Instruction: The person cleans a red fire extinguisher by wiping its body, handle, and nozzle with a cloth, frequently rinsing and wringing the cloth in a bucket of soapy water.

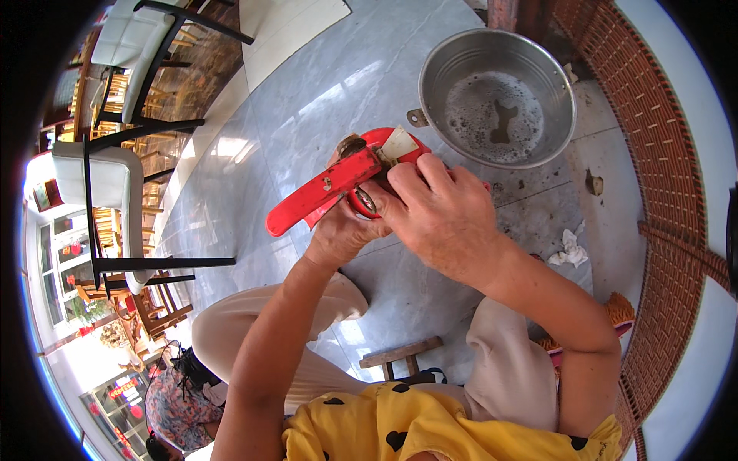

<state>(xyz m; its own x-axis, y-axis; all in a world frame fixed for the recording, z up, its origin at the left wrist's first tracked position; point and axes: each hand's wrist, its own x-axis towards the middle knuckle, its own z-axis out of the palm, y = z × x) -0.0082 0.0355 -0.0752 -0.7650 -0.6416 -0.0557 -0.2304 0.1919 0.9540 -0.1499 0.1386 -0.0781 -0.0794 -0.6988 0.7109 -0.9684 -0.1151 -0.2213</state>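
A red fire extinguisher [373, 138] is in front of me, its long red lever [323, 193] pointing toward the lower left. My left hand [346, 227] grips it from beneath the lever, and part of that hand is hidden by the red metal. Over the top curls my right hand [441, 216], its thumb by a small round metal-rimmed part [365, 200] under the lever. A pale, worn tag or label piece [399, 144] shows near its fingertips. What the right fingers press on is partly hidden.
A metal basin [424, 98] with foamy water stands beyond my right hand. Crumpled white tissue [569, 249] lies on the tiles near a woven brown screen [663, 144]. A low wooden stool [400, 352] is between my legs. White chairs [112, 178] and another person [179, 403] are at left.
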